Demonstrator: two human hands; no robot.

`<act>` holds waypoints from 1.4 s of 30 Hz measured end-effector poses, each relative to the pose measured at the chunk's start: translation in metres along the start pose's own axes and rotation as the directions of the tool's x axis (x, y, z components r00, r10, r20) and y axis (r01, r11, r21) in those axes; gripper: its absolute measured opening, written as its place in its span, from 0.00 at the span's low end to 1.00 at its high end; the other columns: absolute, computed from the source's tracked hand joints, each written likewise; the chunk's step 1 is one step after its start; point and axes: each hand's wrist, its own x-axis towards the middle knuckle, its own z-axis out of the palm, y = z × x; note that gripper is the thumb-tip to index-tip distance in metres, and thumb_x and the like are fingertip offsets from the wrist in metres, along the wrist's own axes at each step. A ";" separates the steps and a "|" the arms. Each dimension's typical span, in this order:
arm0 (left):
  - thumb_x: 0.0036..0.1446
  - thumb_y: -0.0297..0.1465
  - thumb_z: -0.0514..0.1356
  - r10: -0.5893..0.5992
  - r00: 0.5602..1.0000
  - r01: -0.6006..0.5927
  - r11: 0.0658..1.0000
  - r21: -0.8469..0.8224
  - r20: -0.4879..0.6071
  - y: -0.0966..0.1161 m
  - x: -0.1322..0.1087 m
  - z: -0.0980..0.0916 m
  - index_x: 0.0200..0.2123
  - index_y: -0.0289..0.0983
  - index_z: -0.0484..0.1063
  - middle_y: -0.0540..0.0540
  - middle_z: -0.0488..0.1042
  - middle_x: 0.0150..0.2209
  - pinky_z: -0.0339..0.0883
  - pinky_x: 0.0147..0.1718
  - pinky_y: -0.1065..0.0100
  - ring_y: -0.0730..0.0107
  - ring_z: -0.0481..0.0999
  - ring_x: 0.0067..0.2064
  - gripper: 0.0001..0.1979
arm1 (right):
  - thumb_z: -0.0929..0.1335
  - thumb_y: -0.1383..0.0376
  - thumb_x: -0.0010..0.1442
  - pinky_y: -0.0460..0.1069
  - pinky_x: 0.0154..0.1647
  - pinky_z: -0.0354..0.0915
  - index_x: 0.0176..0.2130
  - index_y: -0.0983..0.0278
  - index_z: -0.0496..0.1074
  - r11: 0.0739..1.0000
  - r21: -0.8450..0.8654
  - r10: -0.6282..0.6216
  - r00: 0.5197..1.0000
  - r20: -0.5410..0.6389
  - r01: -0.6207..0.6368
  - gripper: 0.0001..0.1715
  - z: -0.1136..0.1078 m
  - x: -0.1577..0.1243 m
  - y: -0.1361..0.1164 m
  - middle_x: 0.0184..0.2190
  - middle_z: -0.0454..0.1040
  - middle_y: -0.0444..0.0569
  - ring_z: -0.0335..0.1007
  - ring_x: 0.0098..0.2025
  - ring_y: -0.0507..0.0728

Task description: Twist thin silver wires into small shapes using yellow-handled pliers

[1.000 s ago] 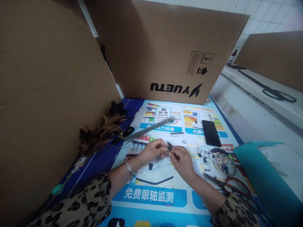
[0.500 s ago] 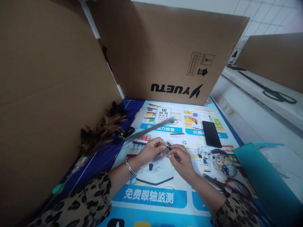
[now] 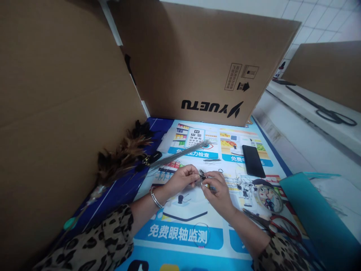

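My left hand (image 3: 186,177) is closed in a pinch, its fingertips against a small dark metal piece (image 3: 202,174) between the two hands. What exactly the left fingers grip is too small to make out. My right hand (image 3: 216,188) pinches at the same spot from the other side, thumb and forefinger nearly together on a short thin wire (image 3: 201,183). A bit of yellow shows under the right fingers, mostly hidden. Beyond the hands lies a bundle of thin grey wires (image 3: 180,153). A small dark ring (image 3: 220,170) rests just past my right hand.
Right of my hands are wire scraps (image 3: 239,183), a clear round roll (image 3: 270,199), red-handled scissors (image 3: 284,226) and a black phone (image 3: 254,161). Brown feathers (image 3: 121,154) lie left. A wire loop (image 3: 201,235) is near me. Cardboard (image 3: 203,60) stands behind; a teal folder (image 3: 316,210) sits right.
The right fingers have shifted slightly around the small piece, and the thin wire now stands more upright. The left hand keeps its pinch. The whole view has moved a little.
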 end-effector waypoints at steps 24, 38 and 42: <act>0.55 0.39 0.58 -0.110 0.988 0.116 0.992 -0.048 0.112 -0.003 -0.003 0.000 0.30 0.32 0.69 0.51 0.67 0.18 0.55 0.23 0.75 0.79 0.63 0.20 0.13 | 0.66 0.64 0.57 0.48 0.32 0.62 0.28 0.62 0.69 0.977 0.017 0.209 0.974 0.082 -0.211 0.07 0.000 -0.001 0.003 0.25 0.68 0.45 0.64 0.31 0.54; 0.54 0.41 0.58 -0.127 0.981 0.141 0.986 -0.089 0.149 0.003 -0.005 0.001 0.33 0.31 0.72 0.48 0.69 0.20 0.55 0.24 0.73 0.77 0.65 0.22 0.17 | 0.65 0.63 0.57 0.46 0.29 0.61 0.26 0.63 0.69 0.953 0.093 0.283 0.956 0.070 -0.289 0.09 0.000 -0.002 0.002 0.25 0.68 0.44 0.64 0.29 0.52; 0.54 0.39 0.59 -0.109 0.979 0.129 0.986 -0.107 0.174 0.001 -0.004 -0.001 0.37 0.30 0.72 0.48 0.70 0.21 0.58 0.26 0.72 0.76 0.67 0.23 0.16 | 0.65 0.63 0.57 0.46 0.30 0.61 0.26 0.63 0.69 0.945 0.117 0.302 0.951 0.061 -0.307 0.09 -0.001 -0.002 0.000 0.25 0.68 0.44 0.65 0.29 0.52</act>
